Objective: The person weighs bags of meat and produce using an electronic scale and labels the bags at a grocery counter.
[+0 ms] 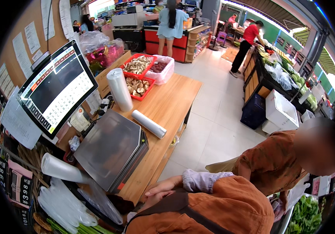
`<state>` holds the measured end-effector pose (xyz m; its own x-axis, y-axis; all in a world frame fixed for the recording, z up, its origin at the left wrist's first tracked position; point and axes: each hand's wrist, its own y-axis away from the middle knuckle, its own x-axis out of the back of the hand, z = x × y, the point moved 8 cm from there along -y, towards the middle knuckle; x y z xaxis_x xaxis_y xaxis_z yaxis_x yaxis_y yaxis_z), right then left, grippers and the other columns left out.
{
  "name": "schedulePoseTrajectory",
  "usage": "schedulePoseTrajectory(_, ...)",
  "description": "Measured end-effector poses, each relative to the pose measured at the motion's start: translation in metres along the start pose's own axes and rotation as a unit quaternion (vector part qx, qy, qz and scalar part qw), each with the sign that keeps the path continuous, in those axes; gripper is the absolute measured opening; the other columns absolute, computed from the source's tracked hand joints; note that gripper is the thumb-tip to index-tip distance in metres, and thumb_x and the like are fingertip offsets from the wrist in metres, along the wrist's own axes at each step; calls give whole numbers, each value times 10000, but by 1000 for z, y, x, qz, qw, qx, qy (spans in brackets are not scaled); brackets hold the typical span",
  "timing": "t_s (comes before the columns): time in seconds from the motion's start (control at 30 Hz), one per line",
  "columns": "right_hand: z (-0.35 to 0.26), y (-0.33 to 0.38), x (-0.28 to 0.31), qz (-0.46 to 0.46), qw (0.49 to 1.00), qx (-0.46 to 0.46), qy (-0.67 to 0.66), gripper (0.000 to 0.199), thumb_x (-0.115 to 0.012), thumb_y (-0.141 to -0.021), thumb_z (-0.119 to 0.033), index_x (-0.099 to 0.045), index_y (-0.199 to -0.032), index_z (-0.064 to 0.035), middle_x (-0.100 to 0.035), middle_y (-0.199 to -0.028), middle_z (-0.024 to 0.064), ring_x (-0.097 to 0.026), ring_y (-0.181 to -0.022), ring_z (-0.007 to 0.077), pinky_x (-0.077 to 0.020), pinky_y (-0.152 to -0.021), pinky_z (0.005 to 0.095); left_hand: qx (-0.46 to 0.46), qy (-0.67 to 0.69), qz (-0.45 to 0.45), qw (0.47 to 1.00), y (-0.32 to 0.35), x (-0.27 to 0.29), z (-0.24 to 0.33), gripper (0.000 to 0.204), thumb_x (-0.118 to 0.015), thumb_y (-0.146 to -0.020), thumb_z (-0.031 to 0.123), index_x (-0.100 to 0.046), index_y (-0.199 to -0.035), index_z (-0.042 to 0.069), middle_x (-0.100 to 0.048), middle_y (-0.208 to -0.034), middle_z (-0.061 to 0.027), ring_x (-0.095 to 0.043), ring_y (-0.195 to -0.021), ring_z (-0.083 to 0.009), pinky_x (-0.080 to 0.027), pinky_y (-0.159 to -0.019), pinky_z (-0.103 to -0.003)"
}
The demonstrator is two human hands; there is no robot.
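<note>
My right hand [165, 186] comes out of a pale lilac sleeve cuff and lies across my left hand [150, 201], close to my body at the table's front edge. The right fingers are closed together, with no object seen in them. Most of the left hand's fingers are hidden under the right. Nearest to both hands is a flat-topped metal weighing scale [107, 146] on the wooden table [181, 91]. Beyond the scale, one roll of clear plastic bags [119, 89] stands upright, and another roll [149, 123] lies flat.
Behind the scale, a touch screen [58, 87] tilts toward me. Red baskets of mushrooms [138, 64] sit at the table's far end. Loose plastic bags [64, 206] hang at my left. A person in a patterned brown top [271, 162] stands close on my right, near leafy greens [306, 216].
</note>
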<state>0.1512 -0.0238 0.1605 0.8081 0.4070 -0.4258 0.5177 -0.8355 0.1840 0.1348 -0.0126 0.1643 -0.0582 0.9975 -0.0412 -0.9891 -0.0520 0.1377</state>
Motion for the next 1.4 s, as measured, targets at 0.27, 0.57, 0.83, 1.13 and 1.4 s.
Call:
schedulePoseTrajectory(0.27, -1, 0, -3, 14, 989, -45, -139, 422, -429, -951, -387, -575, -1097, -19, -598, -1011, 52, -538, -960, 127, -410, -866, 262, -21, -216, -8, 976, 3, -5, 9, 284, -607, -883, 281, -628, -1033, 41, -635, -1022, -119, -604, -960, -172, -495, -797, -280)
schedulePoseTrajectory(0.57, 8, 7, 17, 78, 997, 12, 17, 271, -496, -901, -262, -609, -1003, -38, -611, -935, 61, -561, -903, 125, -439, -778, 273, -125, -281, 34, 951, -29, 0, 41, 572, -598, -819, 524, -620, -1099, 26, -645, -993, -185, -615, -988, -295, -484, -837, -350)
schedulePoseTrajectory(0.83, 14, 27, 40, 134, 958, 27, 253, 164, -542, -866, -162, -632, -938, -46, -620, -893, 73, -576, -873, 132, -460, -723, 284, 20, 71, -163, 984, -49, -9, 9, 896, -531, -775, 687, -438, -1294, -38, -544, -1208, -151, -509, -1122, -211, -393, -939, -309)
schedulePoseTrajectory(1.13, -16, 43, 19, -59, 908, -57, 411, 223, -478, -892, -136, -597, -1016, 6, -613, -1044, 121, -558, -993, 208, -442, -832, 304, 19, 202, -83, 976, -61, -13, 20, 629, -451, -885, 512, -500, -1212, -24, -568, -1149, -134, -519, -1066, -178, -401, -921, -301)
schedulePoseTrajectory(1.4, 21, 28, 55, 28, 876, 76, 475, 127, -565, -712, -83, -667, -774, -38, -611, -678, 39, -589, -704, 156, -403, -523, 328, 34, 146, -56, 987, -95, -26, 24, 550, -426, -897, 456, -523, -1174, -10, -580, -1119, -132, -529, -1047, -180, -407, -912, -301)
